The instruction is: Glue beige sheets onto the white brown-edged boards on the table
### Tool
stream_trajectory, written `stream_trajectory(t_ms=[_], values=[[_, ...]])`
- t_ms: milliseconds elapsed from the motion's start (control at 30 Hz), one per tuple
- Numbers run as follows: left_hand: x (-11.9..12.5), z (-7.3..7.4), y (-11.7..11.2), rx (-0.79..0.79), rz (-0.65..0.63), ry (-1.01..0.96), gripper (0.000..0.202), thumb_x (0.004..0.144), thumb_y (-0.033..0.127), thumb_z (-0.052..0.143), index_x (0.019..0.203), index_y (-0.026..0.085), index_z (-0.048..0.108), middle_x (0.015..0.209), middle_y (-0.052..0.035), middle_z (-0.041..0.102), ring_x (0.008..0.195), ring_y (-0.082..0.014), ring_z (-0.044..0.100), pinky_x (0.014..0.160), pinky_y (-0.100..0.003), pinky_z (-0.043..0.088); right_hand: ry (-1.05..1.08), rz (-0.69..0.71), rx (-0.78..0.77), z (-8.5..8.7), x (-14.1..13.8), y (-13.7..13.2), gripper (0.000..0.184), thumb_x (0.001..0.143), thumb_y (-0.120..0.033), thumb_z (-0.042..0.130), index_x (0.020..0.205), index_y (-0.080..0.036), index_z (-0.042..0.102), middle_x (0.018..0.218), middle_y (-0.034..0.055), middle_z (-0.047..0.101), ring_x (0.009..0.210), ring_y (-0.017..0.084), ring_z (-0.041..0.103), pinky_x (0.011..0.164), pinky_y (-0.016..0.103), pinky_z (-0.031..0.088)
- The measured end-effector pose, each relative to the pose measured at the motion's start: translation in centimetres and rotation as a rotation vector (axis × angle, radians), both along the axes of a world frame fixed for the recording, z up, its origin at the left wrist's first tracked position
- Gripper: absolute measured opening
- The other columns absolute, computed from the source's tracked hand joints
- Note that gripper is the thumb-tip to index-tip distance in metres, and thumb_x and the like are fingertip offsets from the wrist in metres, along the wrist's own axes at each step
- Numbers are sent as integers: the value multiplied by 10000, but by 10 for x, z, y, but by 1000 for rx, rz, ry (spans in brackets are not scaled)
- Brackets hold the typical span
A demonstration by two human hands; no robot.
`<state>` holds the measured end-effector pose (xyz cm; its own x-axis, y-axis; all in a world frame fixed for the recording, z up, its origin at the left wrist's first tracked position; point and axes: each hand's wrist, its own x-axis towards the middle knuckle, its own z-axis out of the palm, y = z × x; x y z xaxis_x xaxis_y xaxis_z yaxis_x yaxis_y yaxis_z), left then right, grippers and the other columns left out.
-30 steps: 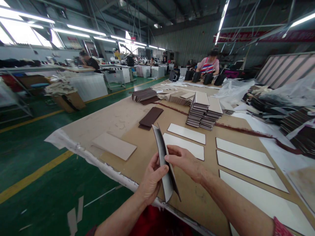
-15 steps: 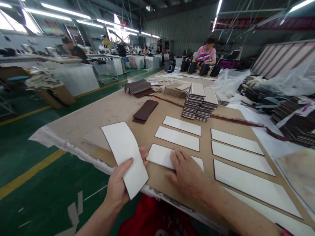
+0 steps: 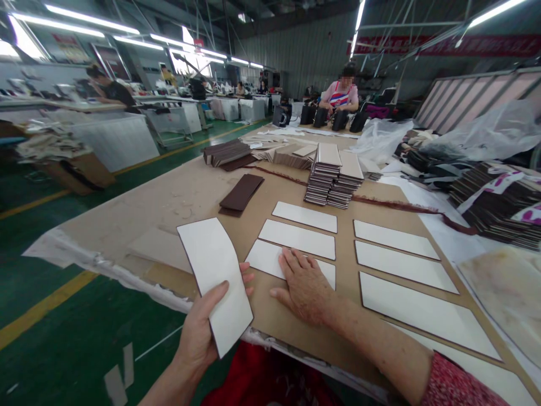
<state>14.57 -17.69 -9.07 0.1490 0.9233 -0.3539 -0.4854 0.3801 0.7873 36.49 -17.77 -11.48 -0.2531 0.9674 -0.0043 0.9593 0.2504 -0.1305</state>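
Observation:
My left hand (image 3: 205, 321) is closed around a white rectangular panel with dark edges (image 3: 213, 265), thumb on its face and fingers behind; the panel bends slightly and hangs over the table's front edge. My right hand (image 3: 306, 285) lies flat, fingers spread, on another white panel (image 3: 266, 258) on the brown table (image 3: 270, 313). Two more white panels, the nearer one (image 3: 298, 238) and the farther one (image 3: 305, 216), lie just beyond it. To the right runs a second column of white panels (image 3: 426, 307). Past my left hand is a small pile of dark brown panels (image 3: 242, 193).
Stacks of finished-looking panels (image 3: 323, 175) stand mid-table, with dark brown strips (image 3: 226, 152) beside them. A brown cord (image 3: 393, 204) crosses the table. Bundled dark panels (image 3: 496, 203) and plastic sheeting (image 3: 477, 135) lie at right. A person (image 3: 340, 96) sits at the far end.
My right hand has pressed flat on the nearest panel, which now sits closer against the one beyond it. My left hand still holds its panel. The whole view has shifted slightly.

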Motion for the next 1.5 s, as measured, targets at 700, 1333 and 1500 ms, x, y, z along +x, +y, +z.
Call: stream_trajectory(t_ms=[700,1333,1500], values=[[9,-8,0,39,-69,-60,615,806,442,734,1321,129,610,1303,-145,650,1202,-338,608,909,-374,569,323,-31,51,23,-10,-2,638,979,-486,469,1465,-74,442,1592,189,291,1466,350,222,1180,526,205],[-10,21,-37,562,-826,572,274,930,380,597,1157,289,721,1017,-69,730,843,-216,671,751,-299,522,237,-116,-62,14,21,-62,308,1002,-164,389,1161,-182,653,1019,96,601,826,186,626,797,302,516],[13,-5,-10,1014,-514,895,325,874,285,661,1196,306,703,1151,-85,687,1050,-269,624,943,-381,491,128,-73,179,19,23,-66,274,981,-164,460,1176,-169,653,1218,144,604,1132,283,553,983,442,483]])
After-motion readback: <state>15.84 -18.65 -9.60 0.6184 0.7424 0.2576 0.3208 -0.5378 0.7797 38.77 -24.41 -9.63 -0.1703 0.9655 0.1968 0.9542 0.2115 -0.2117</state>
